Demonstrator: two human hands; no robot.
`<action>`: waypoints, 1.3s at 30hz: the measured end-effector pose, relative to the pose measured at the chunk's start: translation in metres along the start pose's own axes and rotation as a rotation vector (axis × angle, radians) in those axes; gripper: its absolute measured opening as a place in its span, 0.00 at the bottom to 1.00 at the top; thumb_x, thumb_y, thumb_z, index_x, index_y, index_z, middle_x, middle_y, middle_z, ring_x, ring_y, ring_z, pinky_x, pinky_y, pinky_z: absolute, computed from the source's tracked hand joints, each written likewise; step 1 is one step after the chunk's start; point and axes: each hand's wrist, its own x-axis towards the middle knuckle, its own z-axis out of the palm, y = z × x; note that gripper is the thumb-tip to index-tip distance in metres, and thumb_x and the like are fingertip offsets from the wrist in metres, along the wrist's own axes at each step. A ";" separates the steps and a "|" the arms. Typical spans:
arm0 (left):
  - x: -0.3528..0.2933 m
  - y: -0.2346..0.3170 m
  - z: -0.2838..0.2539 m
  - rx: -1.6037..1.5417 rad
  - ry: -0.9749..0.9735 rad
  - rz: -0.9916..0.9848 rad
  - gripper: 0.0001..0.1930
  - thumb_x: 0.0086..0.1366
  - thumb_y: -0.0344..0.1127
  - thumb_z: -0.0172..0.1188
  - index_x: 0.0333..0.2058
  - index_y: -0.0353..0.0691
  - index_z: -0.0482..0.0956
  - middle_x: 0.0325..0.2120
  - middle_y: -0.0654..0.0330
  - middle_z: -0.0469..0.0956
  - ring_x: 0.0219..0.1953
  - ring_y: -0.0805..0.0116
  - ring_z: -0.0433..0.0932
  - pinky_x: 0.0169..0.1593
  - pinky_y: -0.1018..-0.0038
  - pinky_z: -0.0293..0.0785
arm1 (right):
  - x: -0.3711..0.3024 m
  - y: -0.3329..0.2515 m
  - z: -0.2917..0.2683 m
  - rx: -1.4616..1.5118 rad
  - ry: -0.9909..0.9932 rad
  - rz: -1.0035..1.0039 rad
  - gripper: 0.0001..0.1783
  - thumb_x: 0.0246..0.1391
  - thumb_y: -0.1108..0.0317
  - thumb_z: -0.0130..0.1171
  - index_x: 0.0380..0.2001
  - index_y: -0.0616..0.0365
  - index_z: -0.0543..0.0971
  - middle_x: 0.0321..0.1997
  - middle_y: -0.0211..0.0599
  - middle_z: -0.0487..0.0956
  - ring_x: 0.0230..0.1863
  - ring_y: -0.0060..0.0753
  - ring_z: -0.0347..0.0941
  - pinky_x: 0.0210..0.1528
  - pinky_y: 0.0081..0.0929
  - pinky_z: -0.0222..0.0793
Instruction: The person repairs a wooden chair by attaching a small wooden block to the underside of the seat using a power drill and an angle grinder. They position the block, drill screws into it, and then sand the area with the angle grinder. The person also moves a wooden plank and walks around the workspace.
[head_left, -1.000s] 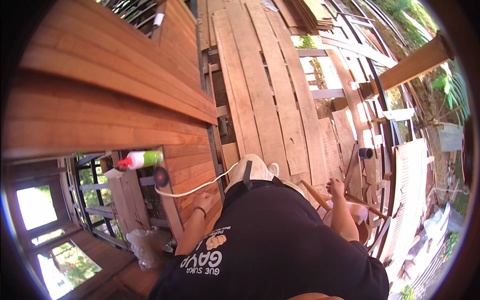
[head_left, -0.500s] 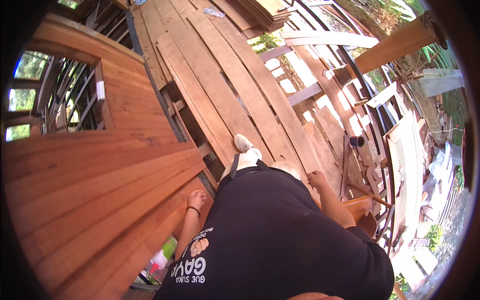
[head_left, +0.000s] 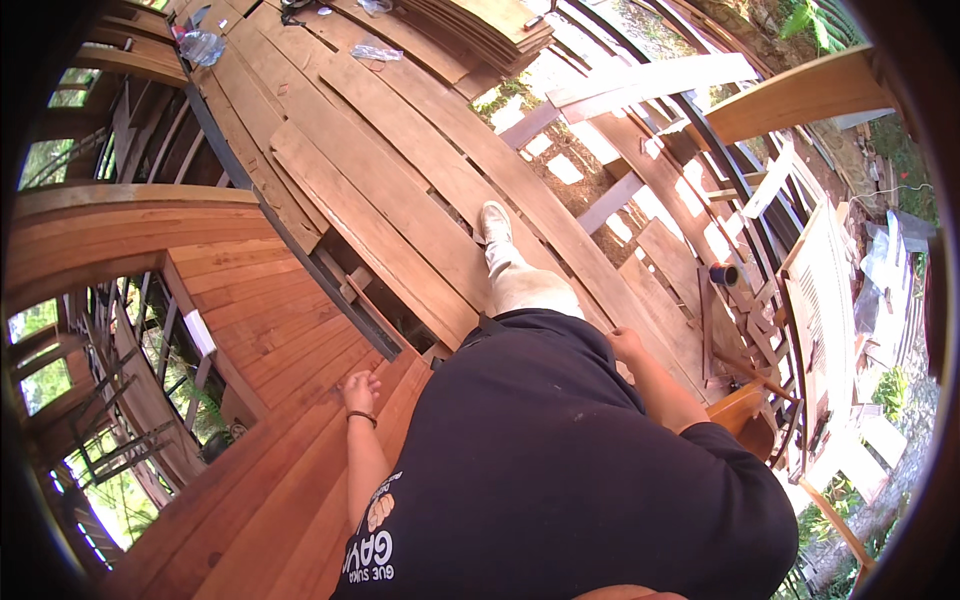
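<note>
My left hand (head_left: 361, 392) hangs beside the reddish wooden plank wall (head_left: 265, 300), its fingers loosely bent and a little apart, with nothing in it. A dark band circles that wrist. Whether the fingertips touch the planks I cannot tell. My right hand (head_left: 624, 347) is down by my hip, next to the dark shirt (head_left: 560, 450); its fingers are mostly hidden, and nothing shows sticking out of it. One light shoe (head_left: 494, 222) stands forward on the floorboards (head_left: 400, 170).
Gaps run between the boards, with a larger opening (head_left: 385, 300) along the wall. Stacked planks (head_left: 480, 35) lie ahead. Clear plastic (head_left: 376, 52) and a plastic bottle (head_left: 203, 47) rest on the floor. To the right are a dark cylindrical container (head_left: 723, 275), a wooden chair (head_left: 742, 412) and open framing.
I have moved forward along the boards, and one leg now reaches farther ahead. The wall and its window opening have swung lower at the left. Both hands still hang at my sides.
</note>
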 end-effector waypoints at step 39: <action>0.461 0.618 -0.156 -0.089 0.119 0.152 0.08 0.67 0.36 0.53 0.35 0.39 0.77 0.30 0.63 0.81 0.32 0.73 0.79 0.35 0.77 0.73 | 0.134 -0.891 0.210 -0.281 -0.072 -0.231 0.15 0.54 0.64 0.57 0.38 0.65 0.79 0.27 0.38 0.79 0.24 0.28 0.74 0.25 0.28 0.68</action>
